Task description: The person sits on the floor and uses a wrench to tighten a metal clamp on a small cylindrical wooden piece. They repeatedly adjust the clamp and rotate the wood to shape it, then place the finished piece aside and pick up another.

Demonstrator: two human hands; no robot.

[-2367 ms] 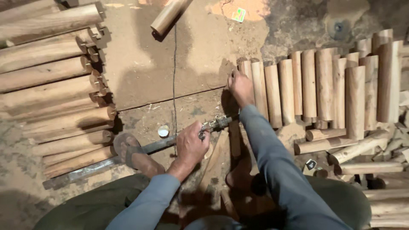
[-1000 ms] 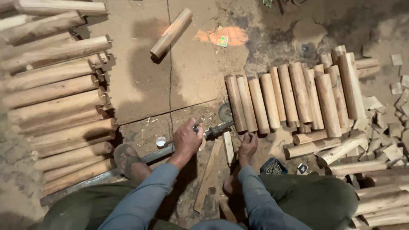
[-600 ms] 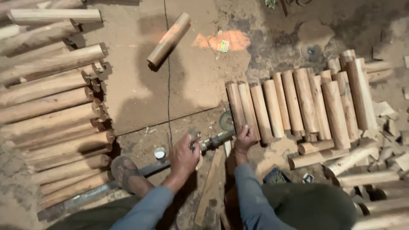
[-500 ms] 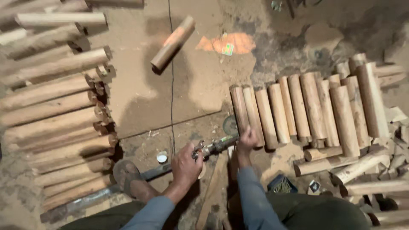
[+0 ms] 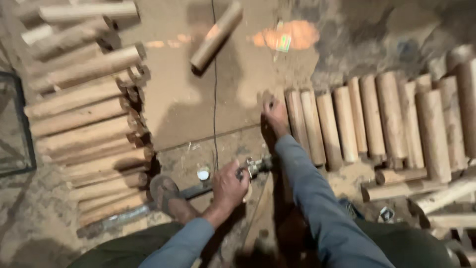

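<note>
Since the earlier frames the right hand [image 5: 275, 115] has been moved off the tool and stretched far, now laid on the near end of the leftmost log [image 5: 297, 124] in the row of round wooden logs [image 5: 386, 119] at right; fingers look spread on the wood, whether anything is gripped cannot be told. Left hand [image 5: 229, 186] is kept clenched around the grey metal power tool [image 5: 255, 166], which is held low at centre just above the dusty floor [image 5: 198, 109], beside a small white cap [image 5: 203, 174]. A sandalled foot [image 5: 166, 196] is seen just left of that hand. A stack of logs [image 5: 84, 124] is piled at left, one loose log [image 5: 216, 34] lying far centre, an orange patch [image 5: 290, 35] near it
</note>
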